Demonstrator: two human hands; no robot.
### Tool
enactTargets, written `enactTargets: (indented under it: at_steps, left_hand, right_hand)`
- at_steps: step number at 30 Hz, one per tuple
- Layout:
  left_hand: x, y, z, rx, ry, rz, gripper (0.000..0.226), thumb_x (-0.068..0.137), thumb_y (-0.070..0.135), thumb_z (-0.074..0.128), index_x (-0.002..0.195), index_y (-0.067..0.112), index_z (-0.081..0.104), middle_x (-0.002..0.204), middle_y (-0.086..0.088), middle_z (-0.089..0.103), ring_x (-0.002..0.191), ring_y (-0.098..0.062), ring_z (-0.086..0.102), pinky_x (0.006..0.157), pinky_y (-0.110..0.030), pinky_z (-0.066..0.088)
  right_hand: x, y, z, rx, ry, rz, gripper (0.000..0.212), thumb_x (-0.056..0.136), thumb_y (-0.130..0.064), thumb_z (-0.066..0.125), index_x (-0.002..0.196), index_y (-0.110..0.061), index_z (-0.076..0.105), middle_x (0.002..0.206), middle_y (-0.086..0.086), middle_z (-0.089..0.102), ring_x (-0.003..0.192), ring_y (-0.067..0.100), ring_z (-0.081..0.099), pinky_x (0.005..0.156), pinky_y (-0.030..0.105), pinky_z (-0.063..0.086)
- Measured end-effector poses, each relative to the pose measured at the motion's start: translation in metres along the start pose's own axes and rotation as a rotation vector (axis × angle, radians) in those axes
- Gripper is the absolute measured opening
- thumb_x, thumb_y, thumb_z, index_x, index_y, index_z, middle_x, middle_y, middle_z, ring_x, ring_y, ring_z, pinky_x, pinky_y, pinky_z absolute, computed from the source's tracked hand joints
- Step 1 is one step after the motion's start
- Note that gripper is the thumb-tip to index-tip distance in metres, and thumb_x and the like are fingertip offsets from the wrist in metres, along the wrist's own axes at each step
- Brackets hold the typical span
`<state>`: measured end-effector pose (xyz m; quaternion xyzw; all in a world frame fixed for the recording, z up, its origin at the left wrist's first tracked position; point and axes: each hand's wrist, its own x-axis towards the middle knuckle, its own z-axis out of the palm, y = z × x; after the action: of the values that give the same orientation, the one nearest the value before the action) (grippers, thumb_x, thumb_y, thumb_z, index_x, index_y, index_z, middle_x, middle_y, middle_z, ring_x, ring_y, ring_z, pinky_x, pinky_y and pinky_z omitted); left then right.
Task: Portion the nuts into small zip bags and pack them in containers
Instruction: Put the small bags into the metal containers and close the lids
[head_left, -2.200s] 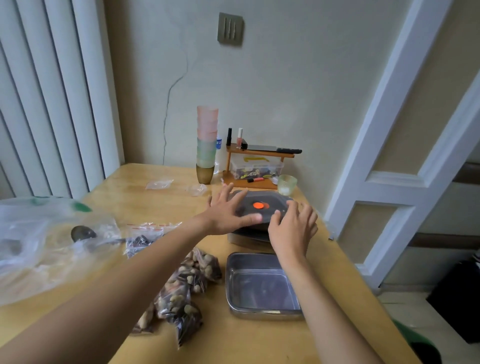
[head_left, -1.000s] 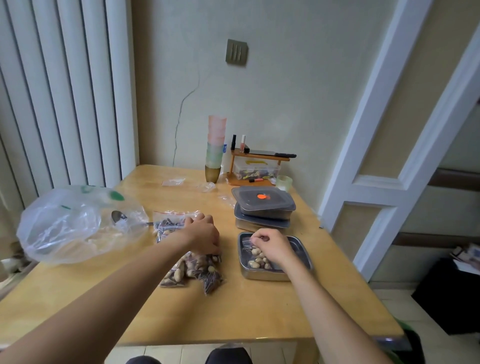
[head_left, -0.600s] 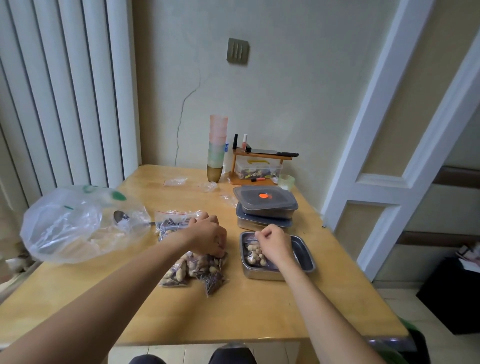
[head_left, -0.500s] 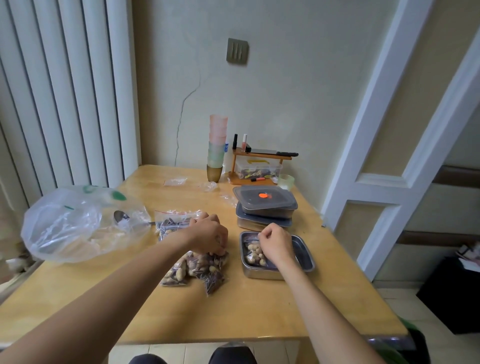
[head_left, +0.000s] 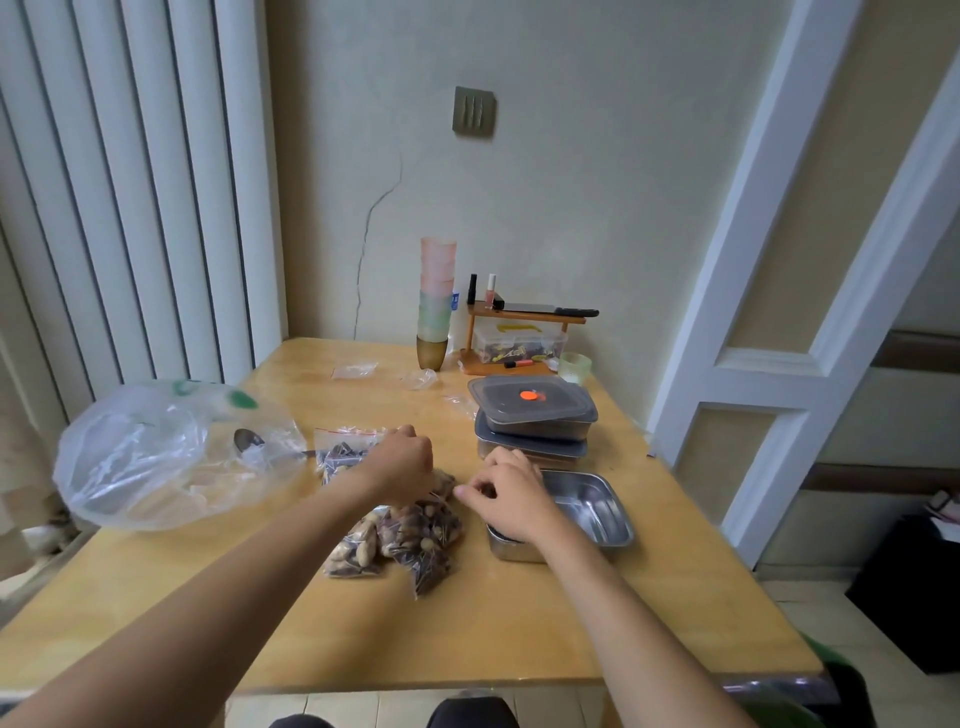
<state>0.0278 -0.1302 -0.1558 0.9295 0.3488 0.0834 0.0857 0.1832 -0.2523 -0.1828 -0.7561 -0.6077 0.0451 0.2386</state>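
Wooden tabletop (head_left: 498, 629), inventoried left to right. Left edge: large clear plastic bag (head_left: 156, 462), slumped and overhanging that edge, with a spoon (head_left: 249, 441) lying at its mouth. Centre: heap of small zip bags of nuts (head_left: 400, 535), well back from the near edge, with a bare strip of wood between heap and that edge. One further filled zip bag (head_left: 340, 452) lies just behind the heap, beside the spoon. Left hand (head_left: 402, 462): fingers curled down onto the top of the heap, gripping a bag there. Right hand (head_left: 506, 493): fingers curled, thumb and forefinger pinching at the right side of the heap, the wrist crossing the left end of an open steel container (head_left: 587, 514); whether it holds a bag cannot be told. Container interior mostly bare where it shows. Behind it, toward the far right corner: two lidded containers (head_left: 532, 415), stacked, the upper lid bearing an orange dot. Far edge by the wall: stack of cups (head_left: 436, 306), small wooden rack (head_left: 519, 332), and loose empty bags (head_left: 387, 373). Right edge: container sits near it.
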Motion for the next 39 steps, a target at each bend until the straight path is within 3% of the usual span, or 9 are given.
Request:
enactTargets:
  at_steps: [4,10,13,17,23,28,31,33,39]
  left_hand:
    - [-0.004,0.003,-0.003,0.228,0.023,-0.086,0.04,0.101,0.039,0.045,0.104,0.007,0.07,0.115,-0.011,0.061,0.115,-0.029,0.053,0.102,-0.043,0.045]
    - [-0.003,0.005,0.001,0.275,-0.047,-0.176,0.041,0.097,0.048,0.049,0.092,0.01,0.065,0.116,-0.011,0.063,0.116,-0.031,0.054,0.1,-0.042,0.044]
    - [-0.004,0.009,-0.001,0.196,-0.058,-0.172,0.022,0.094,0.03,0.057,0.078,0.014,0.059,0.098,-0.004,0.06,0.101,-0.026,0.053,0.098,-0.043,0.042]
    - [-0.005,0.015,-0.01,-0.071,0.026,-0.121,0.021,0.093,0.016,0.054,0.102,0.011,0.072,0.101,-0.007,0.069,0.095,-0.029,0.063,0.085,-0.039,0.055]
    - [-0.003,0.046,-0.03,-0.343,0.14,0.032,0.016,0.103,0.019,0.049,0.1,0.007,0.059,0.097,-0.009,0.066,0.088,-0.028,0.061,0.076,-0.039,0.048]
    - [0.006,0.073,-0.017,-0.493,0.17,0.047,0.024,0.105,0.023,0.044,0.085,0.017,0.055,0.091,-0.008,0.072,0.081,-0.026,0.069,0.077,-0.042,0.056]
    - [0.01,0.069,0.001,-0.26,0.149,-0.046,0.012,0.097,0.011,0.043,0.096,0.017,0.054,0.101,-0.006,0.066,0.091,-0.028,0.062,0.084,-0.044,0.054]
    - [0.01,0.061,0.013,-0.045,0.073,-0.091,0.025,0.09,0.006,0.047,0.114,0.009,0.055,0.116,-0.013,0.062,0.105,-0.032,0.058,0.092,-0.043,0.052]
    - [0.011,0.043,0.034,0.256,-0.21,-0.124,0.056,0.092,0.03,0.056,0.144,0.014,0.04,0.142,-0.021,0.039,0.137,-0.041,0.036,0.111,-0.055,0.036]
  right_hand:
    - [0.004,-0.012,0.01,-0.176,-0.112,-0.034,0.058,0.09,-0.077,0.052,0.097,-0.027,0.081,0.114,-0.009,0.045,0.118,0.02,0.031,0.108,0.042,0.025]
    - [0.004,-0.015,0.017,-0.142,-0.114,-0.021,0.05,0.087,-0.071,0.064,0.104,-0.026,0.078,0.131,-0.009,0.047,0.127,0.021,0.029,0.107,0.038,0.02]
    - [0.0,-0.015,0.015,-0.084,-0.108,-0.011,0.046,0.085,-0.067,0.07,0.106,-0.026,0.072,0.133,-0.009,0.047,0.129,0.019,0.029,0.106,0.037,0.023]
    - [-0.003,-0.014,0.009,0.113,-0.061,0.059,0.042,0.086,-0.064,0.07,0.101,-0.026,0.063,0.123,-0.007,0.054,0.123,0.019,0.038,0.1,0.04,0.034]
    - [-0.009,-0.007,-0.009,0.652,0.143,0.216,0.045,0.087,-0.07,0.066,0.103,-0.028,0.057,0.103,-0.006,0.069,0.097,0.013,0.065,0.082,0.034,0.051]
    - [-0.018,0.015,-0.032,0.604,0.262,0.308,0.034,0.093,-0.05,0.071,0.101,-0.019,0.059,0.095,-0.001,0.072,0.09,0.017,0.067,0.073,0.032,0.05]
    - [-0.026,0.042,-0.036,0.35,0.271,0.554,0.033,0.094,-0.049,0.067,0.097,-0.018,0.057,0.1,0.001,0.069,0.094,0.023,0.064,0.073,0.034,0.048]
    - [-0.031,0.06,-0.032,0.198,0.273,0.643,0.029,0.098,-0.044,0.062,0.096,-0.015,0.057,0.106,0.007,0.071,0.096,0.029,0.066,0.079,0.037,0.055]
    - [-0.026,0.056,-0.02,0.042,0.262,0.663,0.031,0.099,-0.04,0.063,0.113,-0.013,0.057,0.118,0.008,0.067,0.106,0.033,0.066,0.078,0.037,0.054]
